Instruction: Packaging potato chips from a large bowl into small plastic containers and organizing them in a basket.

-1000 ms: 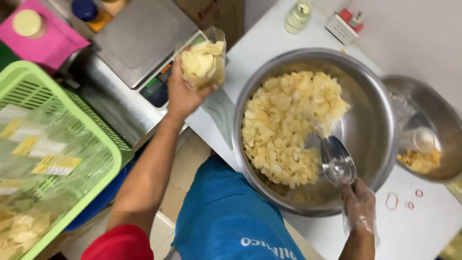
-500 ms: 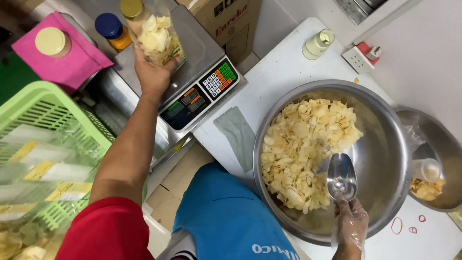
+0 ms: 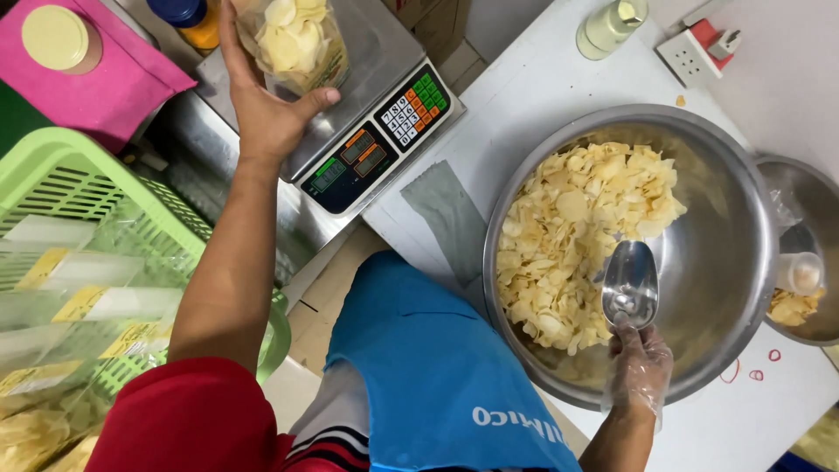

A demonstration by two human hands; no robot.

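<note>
My left hand (image 3: 266, 109) rests against a clear bag of pale chips (image 3: 297, 39) that sits on the steel platform of a digital scale (image 3: 367, 114); the fingers are spread around the bag's near side. My right hand (image 3: 641, 367), in a thin plastic glove, grips the handle of a metal scoop (image 3: 629, 284). The scoop lies empty inside a large steel bowl (image 3: 743, 262), at the edge of a heap of chips (image 3: 577, 236) filling the bowl's left half.
A green plastic basket (image 3: 61, 183) with packed clear bags stands at the left. A pink cloth with a yellow lid (image 3: 57, 39), a small bottle (image 3: 612, 22), a white socket block (image 3: 699, 52), a second steel bowl (image 3: 804, 201) and red rubber bands (image 3: 752, 371) surround the white table.
My left hand carried the bag of chips from beside the bowl over to the scale and set it on the platform. The right hand with the scoop stayed in the bowl.
</note>
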